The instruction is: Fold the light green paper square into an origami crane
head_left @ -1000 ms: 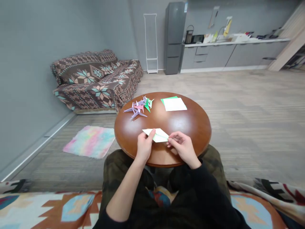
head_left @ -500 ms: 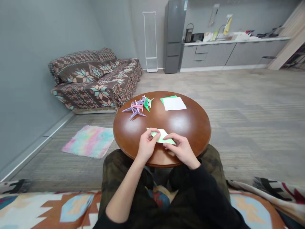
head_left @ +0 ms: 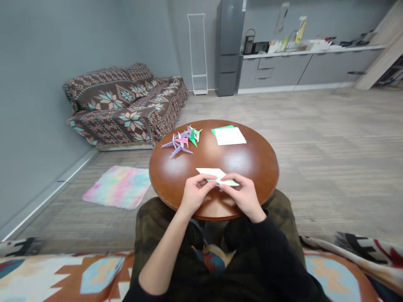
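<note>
Two hands were observed at the near side of one round brown worktop [head_left: 176, 178], both engaged with one folded piece of pale green-and-white paper [head_left: 209, 171]. The left hand [head_left: 195, 193] pinched it between thumb and fingers near its middle; the right hand [head_left: 244, 193] pinched it just beside, fingertips close to those of the left. Two pointed ends of the paper projected, one beyond each hand. Far left on the worktop: one cluster of folded paper figures, comprising one pink figure [head_left: 182, 141], one dark green figure [head_left: 193, 137], one pale green figure [head_left: 197, 134] and several purple figures [head_left: 181, 150]; these overlapped, so the purple count could not be determined. Far right: at least two flat sheets, one white sheet [head_left: 230, 136] lying over one green sheet [head_left: 223, 127]. On the floor, left of the worktop, lay one pastel rug [head_left: 118, 186]; beyond it stood one sofa [head_left: 126, 105].
</note>
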`<state>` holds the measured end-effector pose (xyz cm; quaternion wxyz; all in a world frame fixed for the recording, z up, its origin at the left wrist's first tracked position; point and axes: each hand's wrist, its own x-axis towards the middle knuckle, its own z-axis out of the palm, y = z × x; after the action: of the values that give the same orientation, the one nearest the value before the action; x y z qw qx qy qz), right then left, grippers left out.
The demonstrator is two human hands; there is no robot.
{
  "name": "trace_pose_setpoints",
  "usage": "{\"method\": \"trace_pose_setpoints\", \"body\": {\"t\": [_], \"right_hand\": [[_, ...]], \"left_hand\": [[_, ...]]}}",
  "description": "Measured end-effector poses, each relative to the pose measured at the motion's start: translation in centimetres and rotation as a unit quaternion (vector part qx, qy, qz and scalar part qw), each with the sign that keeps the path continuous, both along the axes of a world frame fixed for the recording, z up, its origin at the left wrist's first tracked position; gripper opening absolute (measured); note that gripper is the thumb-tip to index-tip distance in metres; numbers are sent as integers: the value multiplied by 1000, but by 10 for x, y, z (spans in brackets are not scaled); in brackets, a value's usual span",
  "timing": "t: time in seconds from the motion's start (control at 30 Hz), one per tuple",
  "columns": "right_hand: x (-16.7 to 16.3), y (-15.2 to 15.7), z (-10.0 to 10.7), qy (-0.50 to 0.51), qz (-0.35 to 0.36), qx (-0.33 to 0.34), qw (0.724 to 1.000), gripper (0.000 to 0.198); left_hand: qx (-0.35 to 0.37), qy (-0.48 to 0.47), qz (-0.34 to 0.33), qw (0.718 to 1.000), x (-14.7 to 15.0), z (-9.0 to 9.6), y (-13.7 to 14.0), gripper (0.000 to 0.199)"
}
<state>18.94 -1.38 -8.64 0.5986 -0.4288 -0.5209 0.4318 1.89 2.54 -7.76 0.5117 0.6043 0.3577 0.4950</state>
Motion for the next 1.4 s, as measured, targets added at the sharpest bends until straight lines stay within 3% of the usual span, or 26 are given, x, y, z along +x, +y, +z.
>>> {"method": "trace_pose_setpoints", "body": {"t": [0.37, 0.57, 0.8, 0.9, 1.13, 1.4], "right_hand": [[-8, 4, -4, -16, -45, 27, 999, 16], [-7, 8, -1, 16, -70, -24, 997, 21], [2, 7, 6, -6, -28, -46, 999, 21], [1, 6, 7, -12, -18, -39, 999, 21], [-7, 7, 5, -4, -39, -16, 999, 18], [-13, 10, 6, -22, -58, -22, 998, 21]], "left_hand": [[16, -5, 88, 996, 5, -7, -2, 11], [2, -57, 72, 996, 8, -9, -3, 21], [63, 33, 50, 996, 5, -8, -5, 20], [79, 58, 76, 992, 5, -7, -4, 13], [32, -3, 97, 995, 6, -5, -2, 17], [47, 12, 128, 991, 3, -7, -6, 21]]}}
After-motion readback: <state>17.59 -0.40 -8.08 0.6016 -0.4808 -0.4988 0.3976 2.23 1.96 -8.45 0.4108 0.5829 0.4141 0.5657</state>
